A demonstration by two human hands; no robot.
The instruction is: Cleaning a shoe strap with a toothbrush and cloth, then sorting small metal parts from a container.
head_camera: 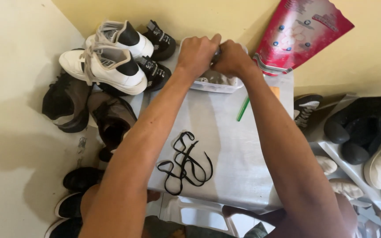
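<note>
Across my lap sits one grey table (239,163), covered with a pale sheet, and everything else is smaller than it. At its far right corner leans one big pink pouch (298,33) against the yellow wall. On the far left corner I count two white sneakers (106,66) with black collars, stacked beside two dark brown shoes (89,110) lower down on the floor. Off to the right lies one black shoe (362,121) among some paler ones. Next comes one clear plastic tub (217,83) at the far edge of the table; both my hands are over it, touching each other. My left hand (197,55) and right hand (232,59) are curled shut, pinching something small and dark between them that I cannot make out. Nearer to me lies one loose black shoelace (184,165), tangled in loops. Smallest is one green straw (243,109), just right of the tub.
</note>
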